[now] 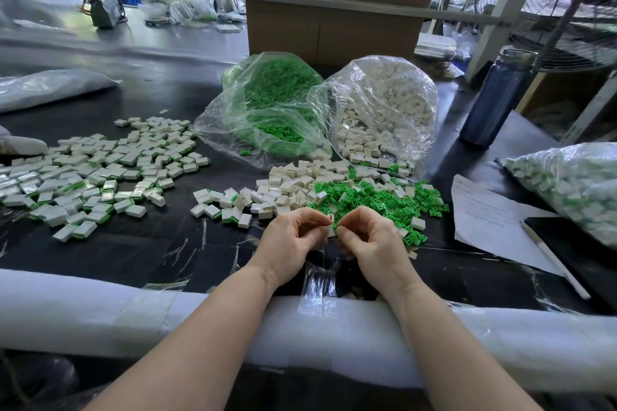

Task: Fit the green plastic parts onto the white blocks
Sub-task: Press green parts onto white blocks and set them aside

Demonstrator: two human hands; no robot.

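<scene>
Black and glossy, the worktable (160, 103) runs from a padded white edge roll (100, 310) near the person to cardboard boxes (334, 23) at the back. At far left a spread of finished white blocks with green edges (100, 173) lies flat on the table. Behind the centre, a clear bag of green plastic parts (270, 110) stands open beside a clear bag of white blocks (384, 110), both spilling forward into a loose white pile (283, 188) and a loose green pile (377, 198). Just in front of these piles the left hand (290, 243) and right hand (370, 240) meet, fingers curled, together pinching one white block (330, 225) between the fingertips; a sliver of green shows at its right side. Further right lie a sheet of paper (484, 213) with a pen (551, 260), a dark bottle (497, 97), and another filled bag (574, 183).
</scene>
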